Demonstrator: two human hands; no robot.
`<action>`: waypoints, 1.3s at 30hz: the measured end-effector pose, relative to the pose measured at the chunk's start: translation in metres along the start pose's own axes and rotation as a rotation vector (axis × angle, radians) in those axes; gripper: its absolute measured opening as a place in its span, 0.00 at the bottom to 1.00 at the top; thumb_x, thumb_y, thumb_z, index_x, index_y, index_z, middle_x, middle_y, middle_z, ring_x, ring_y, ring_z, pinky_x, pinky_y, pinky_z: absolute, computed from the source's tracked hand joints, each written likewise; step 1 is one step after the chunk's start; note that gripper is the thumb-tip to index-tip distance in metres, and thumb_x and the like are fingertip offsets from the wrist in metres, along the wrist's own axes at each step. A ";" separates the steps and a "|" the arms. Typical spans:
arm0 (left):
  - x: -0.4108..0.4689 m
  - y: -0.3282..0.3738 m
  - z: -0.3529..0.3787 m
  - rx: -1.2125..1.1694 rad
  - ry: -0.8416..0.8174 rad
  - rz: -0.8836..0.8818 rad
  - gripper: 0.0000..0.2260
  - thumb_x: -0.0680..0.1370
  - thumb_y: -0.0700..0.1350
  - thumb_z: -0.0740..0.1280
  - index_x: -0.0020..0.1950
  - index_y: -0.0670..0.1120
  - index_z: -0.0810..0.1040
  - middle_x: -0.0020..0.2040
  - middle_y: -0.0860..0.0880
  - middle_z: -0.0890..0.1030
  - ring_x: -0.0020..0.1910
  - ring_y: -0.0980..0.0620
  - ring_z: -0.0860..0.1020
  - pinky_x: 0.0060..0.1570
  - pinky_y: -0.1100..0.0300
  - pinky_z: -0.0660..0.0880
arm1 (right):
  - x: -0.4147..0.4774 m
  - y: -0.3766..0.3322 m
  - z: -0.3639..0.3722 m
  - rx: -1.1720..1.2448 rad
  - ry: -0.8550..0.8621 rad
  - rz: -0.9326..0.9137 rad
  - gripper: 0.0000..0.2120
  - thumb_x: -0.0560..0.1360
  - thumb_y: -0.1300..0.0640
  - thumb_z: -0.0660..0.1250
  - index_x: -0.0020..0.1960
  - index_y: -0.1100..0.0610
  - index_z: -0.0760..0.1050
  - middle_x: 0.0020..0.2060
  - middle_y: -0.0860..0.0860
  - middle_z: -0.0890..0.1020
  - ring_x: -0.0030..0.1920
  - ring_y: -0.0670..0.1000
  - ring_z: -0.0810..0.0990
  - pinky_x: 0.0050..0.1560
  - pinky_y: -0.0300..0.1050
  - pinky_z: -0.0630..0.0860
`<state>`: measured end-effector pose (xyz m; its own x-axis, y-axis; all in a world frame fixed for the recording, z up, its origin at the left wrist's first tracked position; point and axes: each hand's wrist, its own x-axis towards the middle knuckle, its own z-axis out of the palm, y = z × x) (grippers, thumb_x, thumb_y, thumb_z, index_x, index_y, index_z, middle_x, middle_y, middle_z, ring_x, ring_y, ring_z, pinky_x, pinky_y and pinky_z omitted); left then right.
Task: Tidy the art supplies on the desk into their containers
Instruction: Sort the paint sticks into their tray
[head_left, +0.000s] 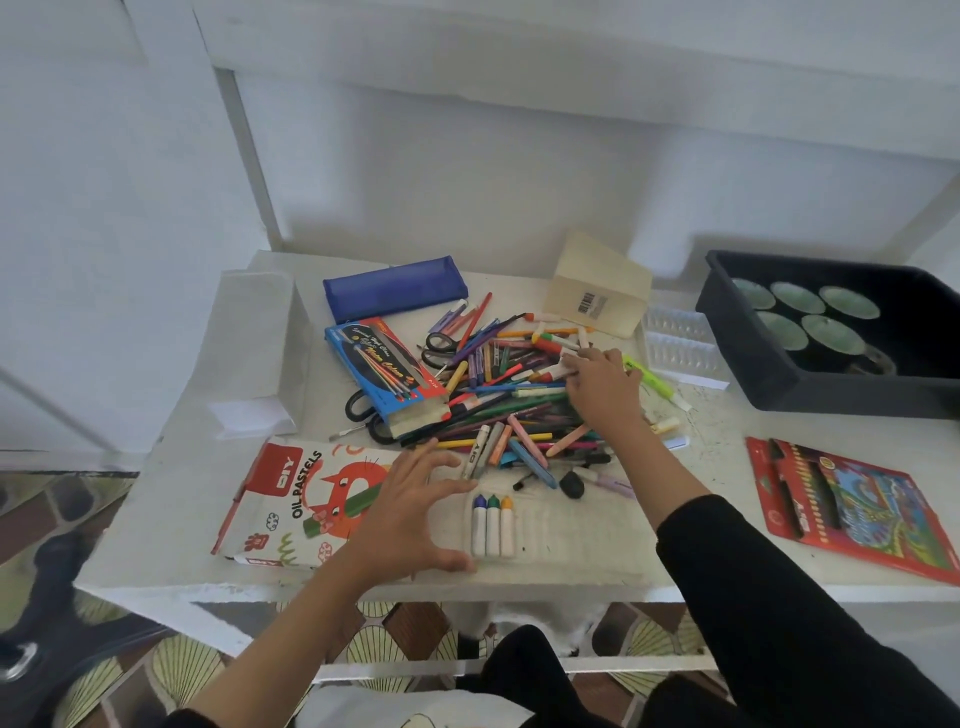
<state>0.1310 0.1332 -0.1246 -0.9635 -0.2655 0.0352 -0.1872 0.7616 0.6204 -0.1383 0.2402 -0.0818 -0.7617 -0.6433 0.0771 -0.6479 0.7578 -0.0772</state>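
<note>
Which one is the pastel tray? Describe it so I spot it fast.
On the white desk, look along the near edge, at its middle. The white ridged tray lies right of the Oil Pastels box; it alone holds three white-wrapped sticks tipped blue, green and yellow.

Home desk (171, 493) (crayons (509, 405), patterned floor (171, 670)).
</note>
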 end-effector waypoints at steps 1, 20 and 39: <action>0.000 0.000 0.000 -0.002 0.001 0.002 0.36 0.62 0.64 0.75 0.68 0.60 0.69 0.70 0.60 0.60 0.73 0.62 0.45 0.74 0.52 0.46 | 0.000 -0.001 0.000 0.000 0.009 0.001 0.17 0.78 0.57 0.57 0.65 0.50 0.72 0.64 0.50 0.73 0.65 0.55 0.66 0.61 0.60 0.65; 0.002 -0.002 0.001 0.000 0.007 0.013 0.39 0.58 0.72 0.65 0.68 0.60 0.69 0.71 0.58 0.61 0.74 0.60 0.45 0.74 0.49 0.47 | -0.059 0.005 -0.011 0.736 0.357 0.139 0.08 0.77 0.56 0.66 0.52 0.58 0.80 0.41 0.49 0.80 0.43 0.48 0.78 0.41 0.27 0.68; 0.002 -0.001 0.001 -0.002 0.001 0.007 0.38 0.59 0.69 0.70 0.67 0.59 0.70 0.71 0.58 0.61 0.73 0.62 0.45 0.73 0.49 0.47 | -0.148 -0.008 -0.009 0.862 0.083 -0.040 0.06 0.69 0.64 0.74 0.42 0.54 0.82 0.36 0.49 0.80 0.35 0.47 0.77 0.38 0.34 0.74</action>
<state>0.1294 0.1328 -0.1262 -0.9645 -0.2611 0.0400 -0.1806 0.7624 0.6214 -0.0204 0.3305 -0.0839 -0.7570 -0.6321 0.1654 -0.4801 0.3664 -0.7970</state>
